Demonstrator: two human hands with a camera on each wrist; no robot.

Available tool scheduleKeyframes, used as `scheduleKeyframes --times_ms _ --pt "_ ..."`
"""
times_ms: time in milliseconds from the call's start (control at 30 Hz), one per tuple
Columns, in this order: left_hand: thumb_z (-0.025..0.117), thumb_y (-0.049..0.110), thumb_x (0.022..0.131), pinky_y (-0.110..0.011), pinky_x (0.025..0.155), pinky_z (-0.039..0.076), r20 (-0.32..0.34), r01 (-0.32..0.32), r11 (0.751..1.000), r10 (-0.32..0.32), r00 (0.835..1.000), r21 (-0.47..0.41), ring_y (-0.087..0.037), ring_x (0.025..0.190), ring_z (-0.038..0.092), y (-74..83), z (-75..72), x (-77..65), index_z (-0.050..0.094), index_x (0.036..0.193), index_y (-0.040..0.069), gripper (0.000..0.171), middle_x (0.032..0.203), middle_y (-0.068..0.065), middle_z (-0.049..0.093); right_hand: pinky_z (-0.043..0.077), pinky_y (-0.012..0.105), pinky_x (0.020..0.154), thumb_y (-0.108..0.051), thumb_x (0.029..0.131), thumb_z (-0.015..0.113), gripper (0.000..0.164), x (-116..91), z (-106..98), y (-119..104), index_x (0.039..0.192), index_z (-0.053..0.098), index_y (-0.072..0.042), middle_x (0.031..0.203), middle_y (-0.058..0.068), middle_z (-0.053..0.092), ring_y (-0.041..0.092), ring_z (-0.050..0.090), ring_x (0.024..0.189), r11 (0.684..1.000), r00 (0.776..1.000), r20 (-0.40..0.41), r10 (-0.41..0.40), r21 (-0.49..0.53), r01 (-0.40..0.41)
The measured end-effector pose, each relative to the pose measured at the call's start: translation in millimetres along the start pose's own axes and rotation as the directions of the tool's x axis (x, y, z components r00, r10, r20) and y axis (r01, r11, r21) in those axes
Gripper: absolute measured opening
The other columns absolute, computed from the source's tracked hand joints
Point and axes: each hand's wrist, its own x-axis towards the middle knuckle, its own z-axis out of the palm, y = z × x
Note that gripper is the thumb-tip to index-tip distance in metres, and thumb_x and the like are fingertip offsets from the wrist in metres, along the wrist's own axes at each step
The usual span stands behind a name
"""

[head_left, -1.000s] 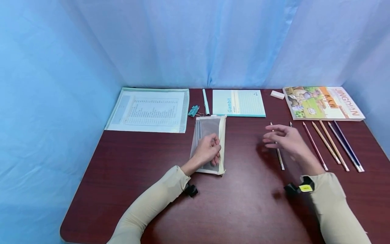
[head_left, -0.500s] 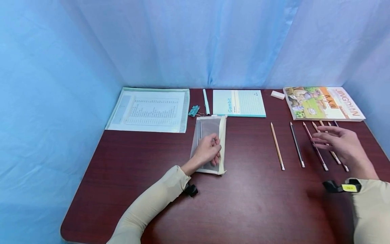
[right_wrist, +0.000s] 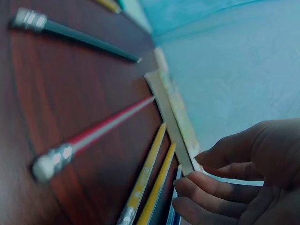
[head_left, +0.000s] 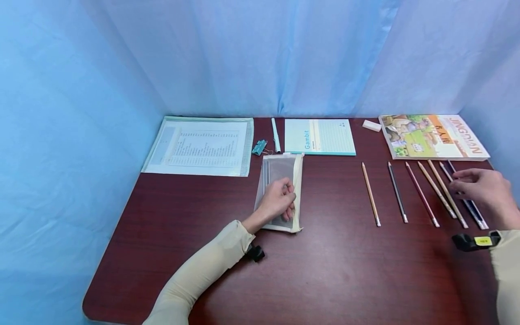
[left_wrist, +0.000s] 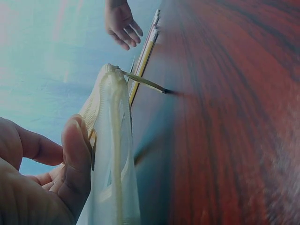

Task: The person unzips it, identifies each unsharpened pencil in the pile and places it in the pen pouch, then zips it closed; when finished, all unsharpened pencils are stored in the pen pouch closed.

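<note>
A see-through mesh zip pouch [head_left: 280, 174] with a cream zip edge [head_left: 297, 189] lies at the table's middle. My left hand [head_left: 278, 198] is on it, fingers curled at the zip edge; the left wrist view shows this edge [left_wrist: 93, 101] raised and held by the fingers. My right hand [head_left: 485, 192], fingers loosely bent, hovers over the rightmost pencils, a grey one [head_left: 455, 187] and a dark blue one [head_left: 475, 212]. Nothing is held in it. Left of them lie yellow pencils [head_left: 436, 189], a red pencil [head_left: 422, 194], a dark pencil [head_left: 397, 192] and an orange-brown pencil [head_left: 371, 194].
Along the back stand a clear document folder [head_left: 199, 146], a teal binder clip [head_left: 259, 147], a white pen [head_left: 276, 134], a notebook [head_left: 321, 136], an eraser [head_left: 371, 126] and a picture-covered book [head_left: 434, 136]. Blue curtains [head_left: 243, 58] surround the table [head_left: 183, 203].
My right hand has moved right, from the orange-brown pencil across the row to the rightmost pencils. The left hand and the pouch have stayed in place.
</note>
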Motion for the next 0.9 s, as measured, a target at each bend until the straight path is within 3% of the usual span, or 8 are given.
scheduleKeyframes --times_ms 67,133,200,400,700,900 --pt "0.047 -0.003 0.092 -0.035 0.033 0.053 -0.001 0.0 1.0 0.0 1.0 0.004 -0.01 0.034 0.055 0.1 0.0 0.1 0.049 0.085 0.002 0.009 0.055 -0.005 0.058 0.046 0.034 0.075 -0.014 0.09 0.062 0.041 3 0 1 0.115 0.056 0.018 0.06 0.006 0.07 0.002 0.06 0.05 0.982 0.999 -0.027 -0.017 -0.187 0.012" --pt "0.047 -0.003 0.092 -0.035 0.033 0.053 -0.003 0.002 1.0 -0.002 1.0 0.008 -0.01 0.034 0.055 0.2 0.0 0.3 0.05 0.085 0.002 0.009 0.055 -0.005 0.058 0.037 0.043 0.072 -0.013 0.086 0.063 0.039 6 2 3 0.11 0.059 0.018 0.069 0.02 0.072 0.009 0.058 0.05 0.958 0.999 -0.034 -0.039 -0.286 0.027" --pt "0.047 -0.003 0.092 -0.034 0.032 0.052 -0.002 0.004 1.0 -0.004 1.0 0.012 -0.01 0.034 0.054 0.0 0.0 0.5 0.049 0.085 0.003 0.009 0.055 -0.005 0.058 0.04 0.047 0.069 -0.011 0.084 0.062 0.037 7 5 4 0.107 0.059 0.018 0.072 0.023 0.07 0.016 0.057 0.054 0.946 0.998 -0.027 -0.048 -0.321 0.036" --pt "0.048 -0.003 0.092 -0.035 0.033 0.053 -0.001 0.01 1.0 -0.01 1.0 0.009 -0.011 0.034 0.055 0.2 0.3 0.5 0.05 0.085 0.002 0.01 0.056 -0.006 0.058 0.039 0.033 0.045 -0.008 0.078 0.058 0.033 9 13 4 0.102 0.062 0.014 0.086 0.032 0.062 0.037 0.054 0.065 0.928 0.998 -0.039 -0.043 -0.372 0.026" --pt "0.047 -0.003 0.093 -0.036 0.033 0.053 -0.006 0.015 1.0 -0.015 1.0 -0.002 -0.012 0.034 0.055 0.9 0.8 0.0 0.049 0.084 0.002 0.01 0.055 -0.007 0.058 0.046 0.04 0.048 -0.008 0.079 0.063 0.041 10 13 -6 0.111 0.055 0.017 0.098 0.04 0.057 0.044 0.055 0.073 0.912 1.0 0.011 0.028 -0.41 -0.021" --pt "0.048 -0.003 0.093 -0.036 0.033 0.053 -0.004 0.017 1.0 -0.017 1.0 -0.003 -0.012 0.035 0.055 1.7 0.3 -0.1 0.05 0.085 0.002 0.01 0.056 -0.007 0.058 0.047 0.051 0.059 -0.011 0.077 0.067 0.049 3 6 -12 0.116 0.055 0.017 0.106 0.041 0.055 0.052 0.049 0.088 0.912 0.998 -0.041 0.058 -0.403 -0.069"
